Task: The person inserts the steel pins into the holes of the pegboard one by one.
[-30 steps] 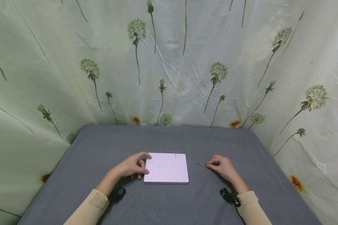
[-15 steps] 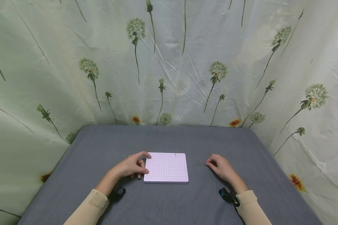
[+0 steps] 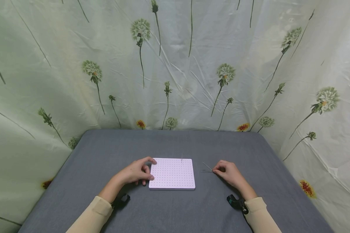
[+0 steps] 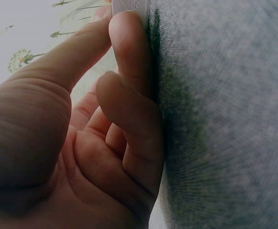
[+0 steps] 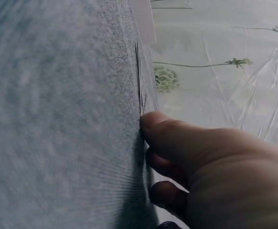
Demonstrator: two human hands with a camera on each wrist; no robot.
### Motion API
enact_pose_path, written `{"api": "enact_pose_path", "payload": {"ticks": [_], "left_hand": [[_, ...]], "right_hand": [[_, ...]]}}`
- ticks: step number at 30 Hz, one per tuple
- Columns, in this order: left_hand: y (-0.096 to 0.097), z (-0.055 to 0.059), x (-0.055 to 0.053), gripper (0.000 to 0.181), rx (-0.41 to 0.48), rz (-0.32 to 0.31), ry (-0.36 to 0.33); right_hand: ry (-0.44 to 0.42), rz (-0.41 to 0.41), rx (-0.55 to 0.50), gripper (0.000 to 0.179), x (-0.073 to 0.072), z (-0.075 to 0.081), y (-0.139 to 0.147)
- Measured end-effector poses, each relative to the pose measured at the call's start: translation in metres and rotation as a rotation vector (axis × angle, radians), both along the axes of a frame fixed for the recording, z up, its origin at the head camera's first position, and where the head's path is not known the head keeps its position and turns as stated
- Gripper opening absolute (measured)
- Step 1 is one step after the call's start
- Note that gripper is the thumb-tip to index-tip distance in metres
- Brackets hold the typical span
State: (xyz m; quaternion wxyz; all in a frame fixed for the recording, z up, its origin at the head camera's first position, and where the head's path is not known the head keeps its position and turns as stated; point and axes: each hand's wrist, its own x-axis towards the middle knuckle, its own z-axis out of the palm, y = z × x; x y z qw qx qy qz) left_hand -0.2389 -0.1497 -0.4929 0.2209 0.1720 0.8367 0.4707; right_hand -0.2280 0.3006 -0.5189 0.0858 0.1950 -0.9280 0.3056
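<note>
A white board [image 3: 172, 176] with a grid of small dots or holes lies on the grey table. My left hand [image 3: 136, 171] holds it at its left edge, with the thumb near the front and a fingertip at the back corner; the left wrist view shows a finger against the board's side [image 4: 128, 5]. To the right of the board, my right hand [image 3: 227, 171] pinches several thin, needle-like metal rods [image 3: 207, 171] between thumb and forefinger. In the right wrist view these rods [image 5: 140, 78] lie low along the cloth. Thin rods [image 3: 181, 160] also stand upright near the board's back edge.
A grey cloth [image 3: 175, 210] covers the table. Behind it and at both sides hangs a pale curtain [image 3: 186, 97] printed with dandelions. Dark wrist-worn devices [image 3: 237, 204] sit at both wrists.
The rods in my right hand have spread from one visible line into a fan, and one now angles away from the others. My left hand and the board have stayed put.
</note>
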Motion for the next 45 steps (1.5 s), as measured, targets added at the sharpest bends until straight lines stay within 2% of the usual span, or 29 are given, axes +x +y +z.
{"api": "enact_pose_path", "payload": {"ticks": [7, 12, 20, 27, 36, 40, 43, 45], "left_hand": [[0.000, 0.001, 0.000, 0.060, -0.001, -0.002, 0.007], [0.000, 0.001, 0.000, 0.060, -0.001, -0.006, 0.010], [0.000, 0.001, 0.001, 0.059, 0.001, -0.014, 0.010], [0.000, 0.001, 0.001, 0.059, -0.002, -0.005, 0.005], [0.001, 0.002, 0.002, 0.059, -0.011, 0.003, 0.005], [0.001, 0.002, 0.001, 0.058, -0.011, -0.003, 0.011], [0.000, 0.002, 0.001, 0.058, -0.012, -0.008, 0.013], [0.000, 0.002, 0.001, 0.058, -0.014, -0.009, 0.008]], "right_hand": [[0.064, 0.028, 0.075, 0.016, 0.001, 0.003, -0.002], [0.032, 0.039, 0.081, 0.019, 0.001, 0.006, -0.003], [-0.033, 0.041, 0.169, 0.017, 0.002, 0.011, -0.006], [-0.016, 0.034, 0.218, 0.017, 0.003, 0.014, -0.008], [0.002, 0.045, 0.355, 0.014, 0.008, 0.020, -0.010], [0.044, 0.069, 0.421, 0.016, 0.010, 0.022, -0.010], [0.042, 0.079, 0.418, 0.018, 0.012, 0.022, -0.010], [0.016, 0.076, 0.371, 0.019, 0.012, 0.022, -0.009]]}}
